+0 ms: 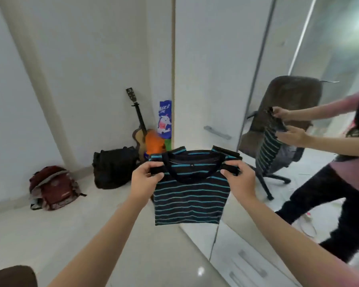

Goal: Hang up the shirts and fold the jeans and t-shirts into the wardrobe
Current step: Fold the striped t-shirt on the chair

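Observation:
A dark t-shirt point(187, 201) with thin teal stripes hangs in the air in front of me, its sleeves folded in behind it and its collar facing me. My left hand point(145, 179) grips its left shoulder. My right hand point(236, 179) grips its right shoulder. The white wardrobe point(207, 79) stands just behind the shirt, its door shut, with a metal handle point(217, 132) at mid height.
A mirrored door point(298, 59) to the right reflects me, the shirt and an office chair. A guitar point(139, 125), a black bag point(112, 168) and a red backpack point(52, 187) lie in the left corner. White drawers point(249, 264) sit low right.

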Available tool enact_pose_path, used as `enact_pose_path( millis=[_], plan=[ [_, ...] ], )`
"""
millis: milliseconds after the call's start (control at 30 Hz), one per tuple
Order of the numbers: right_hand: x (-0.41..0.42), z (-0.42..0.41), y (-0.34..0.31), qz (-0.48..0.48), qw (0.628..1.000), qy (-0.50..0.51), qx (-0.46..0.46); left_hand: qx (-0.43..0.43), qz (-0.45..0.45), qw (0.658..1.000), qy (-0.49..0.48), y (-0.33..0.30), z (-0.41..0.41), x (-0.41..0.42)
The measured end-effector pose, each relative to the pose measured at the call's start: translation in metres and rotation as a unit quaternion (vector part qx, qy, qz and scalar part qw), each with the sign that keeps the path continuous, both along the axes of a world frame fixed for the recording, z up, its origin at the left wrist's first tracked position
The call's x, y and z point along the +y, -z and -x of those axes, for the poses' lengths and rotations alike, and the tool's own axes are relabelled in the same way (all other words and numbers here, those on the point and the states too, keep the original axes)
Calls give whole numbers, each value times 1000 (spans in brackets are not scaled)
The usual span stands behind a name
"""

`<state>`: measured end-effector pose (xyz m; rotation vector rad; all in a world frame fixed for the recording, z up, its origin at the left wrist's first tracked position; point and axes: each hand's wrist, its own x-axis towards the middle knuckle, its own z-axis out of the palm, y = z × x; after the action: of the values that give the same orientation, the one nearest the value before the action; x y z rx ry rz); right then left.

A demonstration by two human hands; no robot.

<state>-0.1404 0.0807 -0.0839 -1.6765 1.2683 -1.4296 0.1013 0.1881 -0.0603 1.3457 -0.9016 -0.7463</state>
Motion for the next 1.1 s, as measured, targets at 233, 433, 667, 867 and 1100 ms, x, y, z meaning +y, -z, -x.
enact_pose_path(
  millis=[233, 433, 667, 867, 1100],
  plan=[
    [83, 210, -41, 134, 963, 215, 91, 40, 54, 981, 183, -30, 191, -17],
    [143, 310, -77, 157, 922, 343, 88, 1, 103, 942, 319, -62, 302, -25],
    [187, 382, -123, 199, 858, 454, 131, -69, 181, 879, 435, -115, 383, -50],
    [206, 429, -189, 230, 808, 513, 175, -126, 305, 811, 483, -178, 445, -56],
    [207, 492, -265, 211, 784, 539, 225, -201, 375, 780, 458, -234, 516, -80]
  ],
)
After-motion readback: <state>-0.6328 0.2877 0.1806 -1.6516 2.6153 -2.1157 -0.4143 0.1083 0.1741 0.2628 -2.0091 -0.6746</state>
